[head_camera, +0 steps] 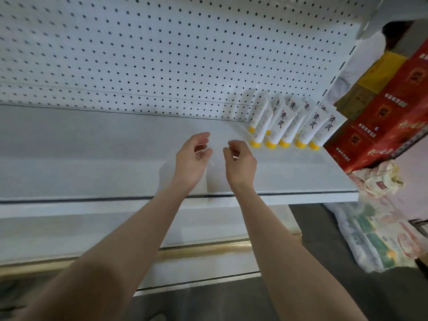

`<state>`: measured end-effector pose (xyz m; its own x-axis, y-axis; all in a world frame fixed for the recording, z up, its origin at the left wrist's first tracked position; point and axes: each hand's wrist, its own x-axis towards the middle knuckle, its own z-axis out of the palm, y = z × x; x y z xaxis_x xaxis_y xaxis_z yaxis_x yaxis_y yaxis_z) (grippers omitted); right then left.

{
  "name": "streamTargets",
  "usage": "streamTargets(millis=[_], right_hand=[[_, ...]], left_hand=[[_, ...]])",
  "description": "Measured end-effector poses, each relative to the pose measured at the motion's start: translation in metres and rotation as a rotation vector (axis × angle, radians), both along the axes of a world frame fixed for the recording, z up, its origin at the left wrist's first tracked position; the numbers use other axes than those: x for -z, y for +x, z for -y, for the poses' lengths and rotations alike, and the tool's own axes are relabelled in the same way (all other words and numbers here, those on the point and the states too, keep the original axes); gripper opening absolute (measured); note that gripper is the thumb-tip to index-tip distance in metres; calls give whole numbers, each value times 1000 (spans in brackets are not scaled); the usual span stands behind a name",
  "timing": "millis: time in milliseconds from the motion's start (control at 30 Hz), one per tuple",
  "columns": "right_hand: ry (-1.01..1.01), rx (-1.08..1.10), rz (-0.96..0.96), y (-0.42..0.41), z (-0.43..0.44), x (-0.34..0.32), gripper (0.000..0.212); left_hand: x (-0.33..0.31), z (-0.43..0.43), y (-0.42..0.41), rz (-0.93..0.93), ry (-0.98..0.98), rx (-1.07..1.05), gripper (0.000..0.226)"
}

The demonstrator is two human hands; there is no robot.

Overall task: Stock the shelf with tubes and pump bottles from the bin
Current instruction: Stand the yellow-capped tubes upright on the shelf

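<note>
White tubes (pixel 287 122) with yellow caps: standing cap-down in a tight cluster at the far right end of the white shelf (pixel 92 172), crimped tails leaning back against the perforated back panel (pixel 139 54), front row of about five, more tucked behind. Printed with dark characters on the body. Judged light, soft-walled and slightly slick; likely to dent under a hard squeeze and to topple in a chain if one neighbour is nudged, given the narrow cap as sole footing. Best taken around the mid-body between thumb and fingers, or low near the firm yellow cap for setting down upright. Pump bottles: none in view. Bin: not in view. Left hand (pixel 192 158): raised over the bare middle of the shelf, palm turned inward, fingers loosely curled and parted, nothing held, nothing touched as far as visible. Right hand (pixel 240 162): just beside the left, a small gap between them, fingers curled in toward the palm, back of hand toward the camera; nothing visibly gripped, though the palm side is hidden. Nearest tube just beyond the right hand's knuckles, apart from it. Rest of the shelf leftward of the cluster unfilled. Red printed cartons (pixel 389 112) stacked past the shelf's right end; bagged goods (pixel 375 239) on the floor below them. Stocking judged barely begun: one cluster placed, much shelf left.
</note>
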<state>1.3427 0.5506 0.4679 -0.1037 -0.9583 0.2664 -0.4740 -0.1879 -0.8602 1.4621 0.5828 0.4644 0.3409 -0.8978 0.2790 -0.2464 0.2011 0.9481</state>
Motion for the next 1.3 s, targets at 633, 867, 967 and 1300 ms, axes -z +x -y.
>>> streamTargets(millis=[633,867,967,1300], right_hand=[[-45,-693,-14,98,-144,28,18],[-16,-899,-35,148,-210,33,18],[7,-982,-41,176,-239,38,19],[90,-1138,-161,294,-354,80,15]], left_hand=[[11,-212,53,-68,57,-680,35],[24,-293,85,-91,52,-865,33],[32,-327,108,-118,60,-933,34],[74,-450,216,-117,193,-1103,30]])
